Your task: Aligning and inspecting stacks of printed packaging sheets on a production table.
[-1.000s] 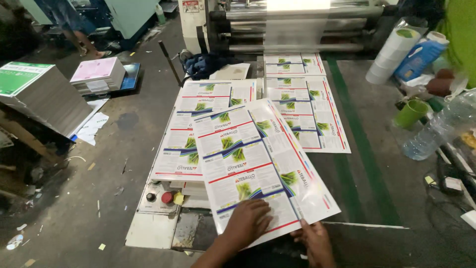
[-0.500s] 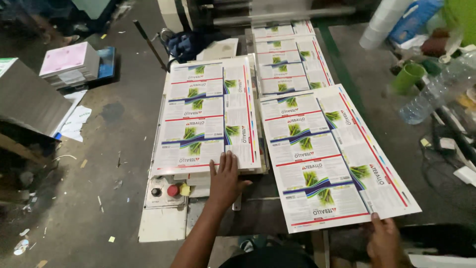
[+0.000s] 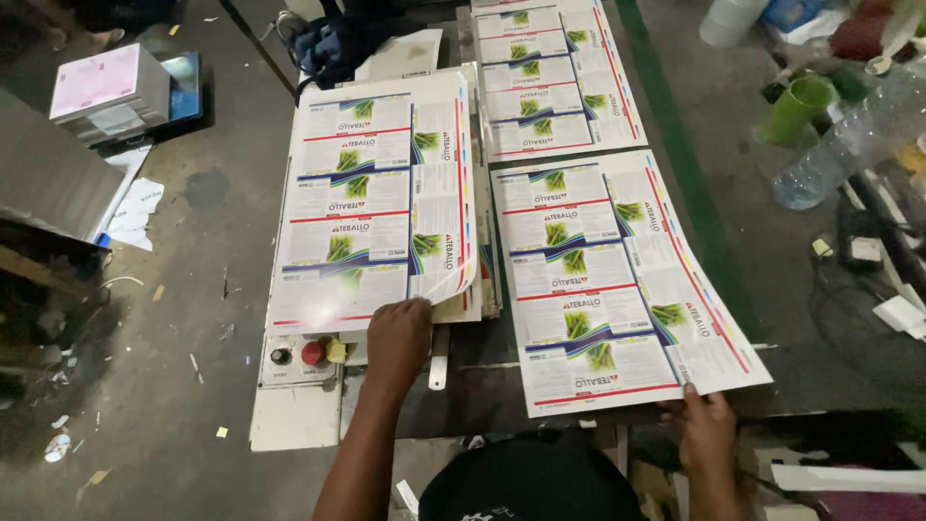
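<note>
Two glossy white printed sheets (image 3: 617,280) lie right of the sheet stack (image 3: 381,193); thin, limp, slippery, best taken at a corner; left hand (image 3: 397,333) presses flat-fingered on the stack's curling near edge; right hand (image 3: 707,425) pinches the loose sheets' near corner.
</note>
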